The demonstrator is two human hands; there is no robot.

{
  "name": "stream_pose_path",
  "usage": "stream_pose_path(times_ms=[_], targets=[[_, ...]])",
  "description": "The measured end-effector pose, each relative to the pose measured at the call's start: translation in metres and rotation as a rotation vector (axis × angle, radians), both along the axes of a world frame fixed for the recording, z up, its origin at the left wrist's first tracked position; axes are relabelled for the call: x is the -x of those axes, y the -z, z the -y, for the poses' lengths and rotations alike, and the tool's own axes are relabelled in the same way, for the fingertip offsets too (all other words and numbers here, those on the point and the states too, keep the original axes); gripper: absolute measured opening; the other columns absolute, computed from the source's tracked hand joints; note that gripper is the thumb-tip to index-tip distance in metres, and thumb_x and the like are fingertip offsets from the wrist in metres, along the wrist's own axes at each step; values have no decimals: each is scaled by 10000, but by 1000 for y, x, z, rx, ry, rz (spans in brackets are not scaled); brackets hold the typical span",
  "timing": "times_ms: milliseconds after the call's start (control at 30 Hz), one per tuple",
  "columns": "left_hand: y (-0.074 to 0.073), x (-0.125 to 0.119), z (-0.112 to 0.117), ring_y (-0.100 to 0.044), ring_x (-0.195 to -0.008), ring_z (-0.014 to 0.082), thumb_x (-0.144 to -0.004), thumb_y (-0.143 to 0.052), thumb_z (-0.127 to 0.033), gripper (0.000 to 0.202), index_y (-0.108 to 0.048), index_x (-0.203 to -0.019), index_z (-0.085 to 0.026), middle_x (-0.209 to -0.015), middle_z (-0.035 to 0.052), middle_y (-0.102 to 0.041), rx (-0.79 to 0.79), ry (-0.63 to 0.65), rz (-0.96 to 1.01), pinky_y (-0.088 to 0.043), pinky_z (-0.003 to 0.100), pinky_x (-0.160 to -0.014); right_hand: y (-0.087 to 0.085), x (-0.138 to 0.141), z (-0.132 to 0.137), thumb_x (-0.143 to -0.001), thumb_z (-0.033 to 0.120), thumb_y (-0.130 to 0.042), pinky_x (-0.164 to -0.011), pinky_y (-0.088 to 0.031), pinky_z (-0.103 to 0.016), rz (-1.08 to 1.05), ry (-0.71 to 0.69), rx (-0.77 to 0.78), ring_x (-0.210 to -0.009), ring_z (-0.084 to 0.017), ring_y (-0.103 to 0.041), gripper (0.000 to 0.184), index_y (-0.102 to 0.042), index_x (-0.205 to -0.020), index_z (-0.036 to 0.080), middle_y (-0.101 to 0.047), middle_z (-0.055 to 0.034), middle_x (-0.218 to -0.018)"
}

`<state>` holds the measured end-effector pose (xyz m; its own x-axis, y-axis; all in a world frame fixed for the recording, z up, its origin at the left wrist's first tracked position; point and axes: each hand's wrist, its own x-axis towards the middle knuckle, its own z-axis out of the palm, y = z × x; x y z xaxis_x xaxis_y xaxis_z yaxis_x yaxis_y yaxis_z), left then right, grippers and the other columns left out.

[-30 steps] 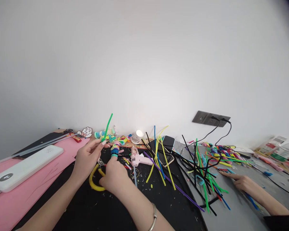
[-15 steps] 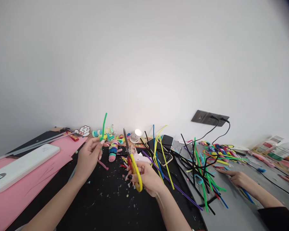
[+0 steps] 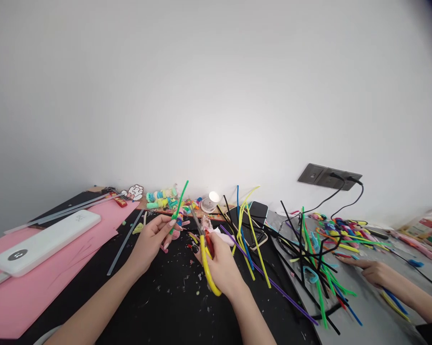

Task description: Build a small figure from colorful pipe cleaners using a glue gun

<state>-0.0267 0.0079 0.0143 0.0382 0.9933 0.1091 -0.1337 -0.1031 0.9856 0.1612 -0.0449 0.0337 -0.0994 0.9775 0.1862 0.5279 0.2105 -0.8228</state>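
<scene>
**Bright, Plain Backdrop**

A bare white wall [image 3: 216, 86] fills most of the view, evenly lit, greyer at left. Low on the right, a dark socket plate [image 3: 324, 175] with two black cables [image 3: 360, 190] plugged in. Below, a black tabletop [image 3: 158, 311] meets a grey surface [image 3: 367, 321].

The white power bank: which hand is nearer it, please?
Left. The left hand, pinching a green pipe cleaner, is right of the power bank; the right hand, holding scissors, farther right.

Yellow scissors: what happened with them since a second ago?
The right hand took the yellow scissors off the black table and lifted them, blades now pointing toward the green pipe cleaner. The left hand kept holding that pipe cleaner. The other person's hand stayed on the grey mat.
</scene>
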Motion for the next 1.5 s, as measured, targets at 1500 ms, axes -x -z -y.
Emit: stream_pose_path(times_ms=[1500], targets=[[4,-2,8,-374,-403,29,-848,-583,-454,298,-516,-799,-168,-734,-25,-606,-33,159,-11,-245,209,-446,18,1,3,-708,209,-586,-499,-214,-231,244,45,-68,-524,-90,-310,241,-368,-607,192,-384,65,-560]])
